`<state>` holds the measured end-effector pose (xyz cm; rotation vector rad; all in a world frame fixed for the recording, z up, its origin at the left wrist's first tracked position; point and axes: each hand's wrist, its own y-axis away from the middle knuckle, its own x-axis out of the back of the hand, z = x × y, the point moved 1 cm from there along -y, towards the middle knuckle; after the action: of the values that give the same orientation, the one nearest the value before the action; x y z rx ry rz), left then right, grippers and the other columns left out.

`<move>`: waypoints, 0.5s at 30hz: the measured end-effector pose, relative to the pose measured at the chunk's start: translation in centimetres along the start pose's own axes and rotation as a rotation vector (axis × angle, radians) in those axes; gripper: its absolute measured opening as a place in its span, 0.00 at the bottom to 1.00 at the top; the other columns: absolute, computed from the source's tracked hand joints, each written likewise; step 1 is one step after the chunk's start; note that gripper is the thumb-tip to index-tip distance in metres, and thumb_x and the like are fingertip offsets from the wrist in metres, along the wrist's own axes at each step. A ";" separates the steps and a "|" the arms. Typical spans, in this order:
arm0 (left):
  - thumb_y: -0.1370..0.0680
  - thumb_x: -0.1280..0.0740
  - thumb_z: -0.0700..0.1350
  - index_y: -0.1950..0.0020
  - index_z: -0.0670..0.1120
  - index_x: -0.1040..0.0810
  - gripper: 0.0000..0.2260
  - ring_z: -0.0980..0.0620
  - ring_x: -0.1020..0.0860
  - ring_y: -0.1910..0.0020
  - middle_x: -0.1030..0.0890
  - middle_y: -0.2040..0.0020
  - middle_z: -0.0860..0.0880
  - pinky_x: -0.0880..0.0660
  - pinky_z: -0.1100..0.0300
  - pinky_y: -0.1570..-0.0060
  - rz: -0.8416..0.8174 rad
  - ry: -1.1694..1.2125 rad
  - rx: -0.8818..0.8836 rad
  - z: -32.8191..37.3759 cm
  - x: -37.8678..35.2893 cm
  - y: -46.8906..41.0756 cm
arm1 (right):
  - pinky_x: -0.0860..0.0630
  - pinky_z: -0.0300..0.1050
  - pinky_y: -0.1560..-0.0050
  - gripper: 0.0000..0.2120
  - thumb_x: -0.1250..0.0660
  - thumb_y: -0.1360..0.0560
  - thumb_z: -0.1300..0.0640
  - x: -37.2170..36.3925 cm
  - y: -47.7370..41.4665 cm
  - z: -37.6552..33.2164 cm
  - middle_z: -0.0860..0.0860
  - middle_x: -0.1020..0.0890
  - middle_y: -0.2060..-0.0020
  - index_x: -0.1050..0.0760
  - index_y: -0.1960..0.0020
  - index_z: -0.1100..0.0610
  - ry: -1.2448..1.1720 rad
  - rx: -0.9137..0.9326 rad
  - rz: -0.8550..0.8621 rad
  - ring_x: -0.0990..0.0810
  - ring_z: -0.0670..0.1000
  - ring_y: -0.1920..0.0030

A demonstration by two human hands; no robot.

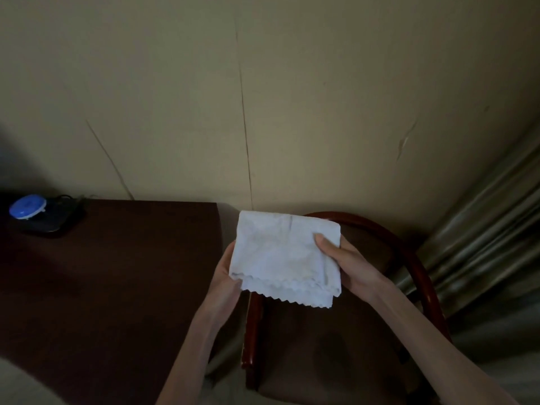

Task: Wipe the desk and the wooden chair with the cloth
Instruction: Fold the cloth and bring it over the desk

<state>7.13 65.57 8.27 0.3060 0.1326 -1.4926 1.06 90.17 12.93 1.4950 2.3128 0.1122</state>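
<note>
I hold the folded cloth [285,255] between my left hand [226,276] and right hand [344,264], both closed on its side edges, above the chair [415,258]. It looks soft and light; the desk [117,273] lies left of my grip.

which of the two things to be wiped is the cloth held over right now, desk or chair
The wooden chair: the cloth, held by both hands, hangs above its seat, while the dark desk lies off to the left.
</note>
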 end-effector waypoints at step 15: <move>0.19 0.37 0.39 0.50 0.49 0.19 0.08 0.48 0.20 0.58 0.17 0.55 0.50 0.22 0.55 0.61 0.435 -0.071 -0.034 1.2 8.4 8.3 | 0.19 0.48 0.47 0.29 0.21 0.31 0.53 -9.2 -3.7 4.2 0.49 0.18 0.40 0.28 0.34 0.44 0.064 -0.051 -0.273 0.19 0.51 0.41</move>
<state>15.95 57.63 8.11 0.2358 0.0306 -1.0675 2.65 79.77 10.59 1.1541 2.5197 0.1448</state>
